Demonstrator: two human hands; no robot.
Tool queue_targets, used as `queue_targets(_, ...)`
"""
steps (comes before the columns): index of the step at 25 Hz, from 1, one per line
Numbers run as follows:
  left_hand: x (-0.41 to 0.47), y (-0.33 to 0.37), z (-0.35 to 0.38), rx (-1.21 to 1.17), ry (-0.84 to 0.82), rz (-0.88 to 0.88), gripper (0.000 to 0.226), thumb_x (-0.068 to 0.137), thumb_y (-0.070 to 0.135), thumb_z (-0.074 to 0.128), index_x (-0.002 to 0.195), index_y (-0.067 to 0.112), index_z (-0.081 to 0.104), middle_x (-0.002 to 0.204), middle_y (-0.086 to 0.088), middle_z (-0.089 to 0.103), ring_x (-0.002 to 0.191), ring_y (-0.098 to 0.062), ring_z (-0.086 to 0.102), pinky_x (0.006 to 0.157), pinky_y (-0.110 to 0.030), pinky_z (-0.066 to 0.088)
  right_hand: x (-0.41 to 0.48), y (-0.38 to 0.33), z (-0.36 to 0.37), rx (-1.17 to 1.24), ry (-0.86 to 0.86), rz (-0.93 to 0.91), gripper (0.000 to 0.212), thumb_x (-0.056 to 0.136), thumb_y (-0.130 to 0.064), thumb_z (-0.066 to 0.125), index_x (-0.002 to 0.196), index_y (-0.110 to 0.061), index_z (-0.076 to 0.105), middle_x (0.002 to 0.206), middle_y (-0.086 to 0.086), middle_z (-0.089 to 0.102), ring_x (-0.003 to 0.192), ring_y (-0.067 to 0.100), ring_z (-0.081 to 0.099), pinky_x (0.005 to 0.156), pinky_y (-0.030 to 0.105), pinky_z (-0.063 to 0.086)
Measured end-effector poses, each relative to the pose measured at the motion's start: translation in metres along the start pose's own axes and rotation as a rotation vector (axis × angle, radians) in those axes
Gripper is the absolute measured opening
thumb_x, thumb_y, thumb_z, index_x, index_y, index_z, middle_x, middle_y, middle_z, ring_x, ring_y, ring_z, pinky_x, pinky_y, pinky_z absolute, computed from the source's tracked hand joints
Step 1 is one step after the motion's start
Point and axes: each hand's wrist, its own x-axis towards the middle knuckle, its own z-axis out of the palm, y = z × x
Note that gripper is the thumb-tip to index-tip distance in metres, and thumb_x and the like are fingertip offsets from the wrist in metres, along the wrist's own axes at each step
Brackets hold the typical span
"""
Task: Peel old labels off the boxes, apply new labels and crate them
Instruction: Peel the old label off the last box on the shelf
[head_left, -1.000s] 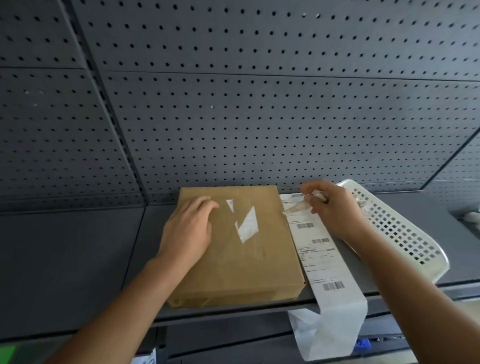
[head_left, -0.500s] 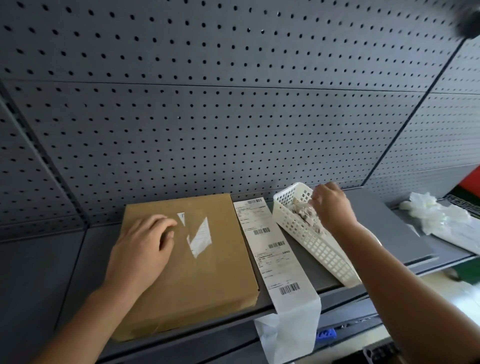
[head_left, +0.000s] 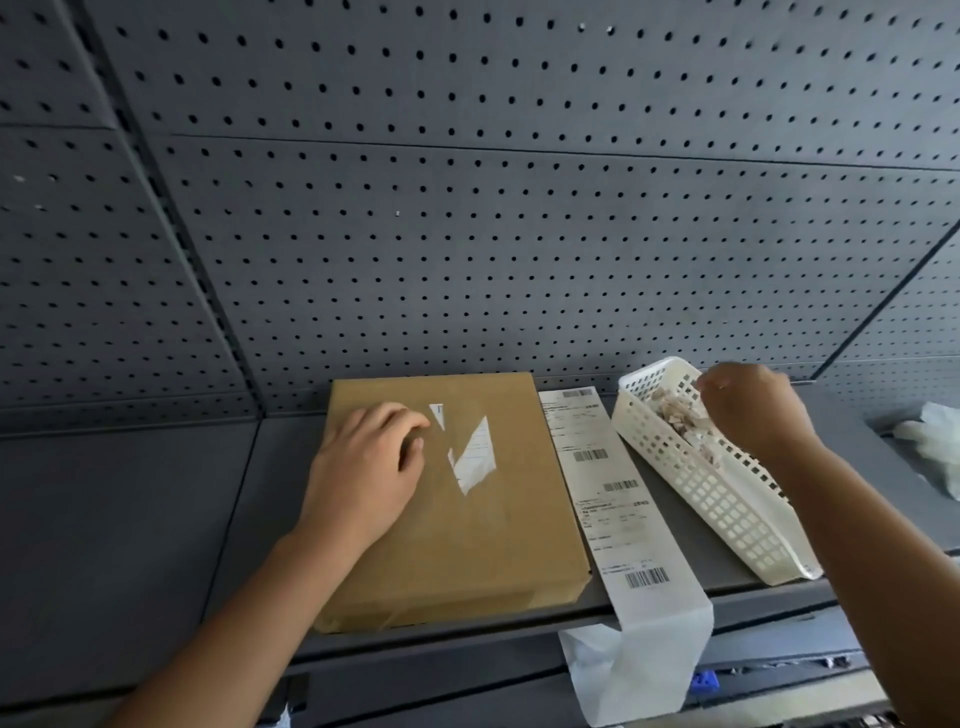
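A flat brown box (head_left: 483, 530) lies on the grey shelf. Torn white remnants of an old label (head_left: 474, 457) stick to its top. My left hand (head_left: 363, 467) rests flat on the box, left of the remnants, holding nothing. To the right of the box lies a long strip of new labels (head_left: 613, 499) with barcodes, its end hanging over the shelf edge. My right hand (head_left: 748, 405) hovers over the far end of a white perforated basket (head_left: 727, 514), fingers pinched together above a pile of label scraps (head_left: 675, 415); I cannot tell if a scrap is still in them.
A grey pegboard wall (head_left: 467, 234) rises right behind the shelf (head_left: 130, 519). White crumpled plastic, perhaps gloves (head_left: 930, 441), lies at the far right. A lower shelf edge with a small blue item (head_left: 705, 680) shows below.
My right hand carried a peeled label piece from beside the box over to the white basket. My left hand stayed on the box. The view shifted right, then back left.
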Motion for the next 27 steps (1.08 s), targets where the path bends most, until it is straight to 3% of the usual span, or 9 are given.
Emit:
queue_targets(3, 0.000, 0.000, -0.002, -0.030, -0.001, -0.009, 0.023, 0.098, 0.033, 0.052, 0.118, 0.029, 0.063, 0.121, 0.017, 0.060, 0.115, -0.011, 0.052, 0.092, -0.034, 0.048, -0.011, -0.044, -0.002, 0.161, 0.094, -0.121, 0.020, 0.092, -0.014, 0.054, 0.095, -0.023, 0.072, 0.097, -0.001, 0.071, 0.077, 0.020, 0.066, 0.064, 0.025, 0.050)
queue_targets(5, -0.001, 0.000, -0.003, -0.041, -0.006, -0.028, 0.024, 0.099, 0.035, 0.051, 0.120, 0.029, 0.061, 0.123, 0.018, 0.060, 0.117, -0.008, 0.052, 0.096, -0.032, 0.046, -0.027, -0.093, 0.009, 0.346, -0.061, -0.212, 0.016, 0.095, -0.017, 0.056, 0.098, -0.027, 0.068, 0.091, -0.009, 0.069, 0.077, 0.011, 0.066, 0.058, 0.015, 0.045)
queue_targets(8, -0.002, -0.001, -0.004, -0.066, -0.003, -0.042, 0.025, 0.100, 0.037, 0.049, 0.121, 0.030, 0.060, 0.122, 0.019, 0.059, 0.116, -0.004, 0.052, 0.098, -0.028, 0.046, -0.048, -0.165, 0.041, 0.406, -0.205, -0.448, 0.014, 0.095, -0.017, 0.057, 0.101, -0.025, 0.066, 0.090, -0.012, 0.066, 0.078, 0.002, 0.062, 0.060, 0.004, 0.041)
queue_targets(10, -0.002, -0.003, -0.004, -0.091, 0.006, -0.052, 0.023, 0.099, 0.036, 0.051, 0.119, 0.031, 0.062, 0.118, 0.019, 0.060, 0.112, -0.004, 0.053, 0.094, -0.028, 0.048, -0.051, -0.199, 0.059, 0.441, -0.232, -0.533, 0.014, 0.094, -0.012, 0.054, 0.100, -0.019, 0.065, 0.092, -0.008, 0.066, 0.080, 0.006, 0.060, 0.064, 0.005, 0.041)
queue_targets(14, -0.002, -0.005, -0.004, -0.136, 0.026, -0.048, 0.019, 0.098, 0.032, 0.054, 0.113, 0.029, 0.064, 0.111, 0.019, 0.062, 0.107, -0.004, 0.053, 0.087, -0.024, 0.045, -0.044, -0.220, 0.077, 0.496, -0.336, -0.546, 0.025, 0.093, -0.001, 0.042, 0.095, -0.020, 0.059, 0.092, -0.009, 0.068, 0.079, 0.012, 0.065, 0.065, 0.024, 0.053)
queue_targets(18, -0.002, -0.009, -0.001, -0.149, 0.033, -0.058, 0.017, 0.098, 0.029, 0.054, 0.112, 0.028, 0.064, 0.111, 0.018, 0.062, 0.108, -0.005, 0.052, 0.089, -0.025, 0.044, -0.043, -0.224, 0.090, 0.492, -0.291, -0.637, 0.026, 0.094, 0.001, 0.042, 0.092, -0.021, 0.057, 0.088, -0.012, 0.069, 0.078, 0.003, 0.066, 0.066, 0.019, 0.051)
queue_targets(24, -0.002, -0.011, 0.000, -0.136, 0.034, -0.051, 0.018, 0.098, 0.028, 0.054, 0.112, 0.026, 0.063, 0.110, 0.017, 0.061, 0.108, -0.006, 0.052, 0.093, -0.026, 0.044, -0.044, -0.223, 0.099, 0.457, -0.206, -0.735, 0.023, 0.090, 0.001, 0.046, 0.090, -0.019, 0.058, 0.071, -0.011, 0.065, 0.055, 0.006, 0.057, 0.055, 0.023, 0.047)
queue_targets(27, -0.002, -0.012, 0.001, -0.119, 0.039, -0.045, 0.017, 0.098, 0.028, 0.053, 0.112, 0.026, 0.063, 0.109, 0.016, 0.061, 0.107, -0.008, 0.052, 0.093, -0.028, 0.044, -0.047, -0.221, 0.104, 0.442, -0.149, -0.751, 0.020, 0.090, -0.001, 0.047, 0.089, -0.018, 0.059, 0.066, -0.012, 0.060, 0.055, 0.006, 0.054, 0.054, 0.022, 0.042)
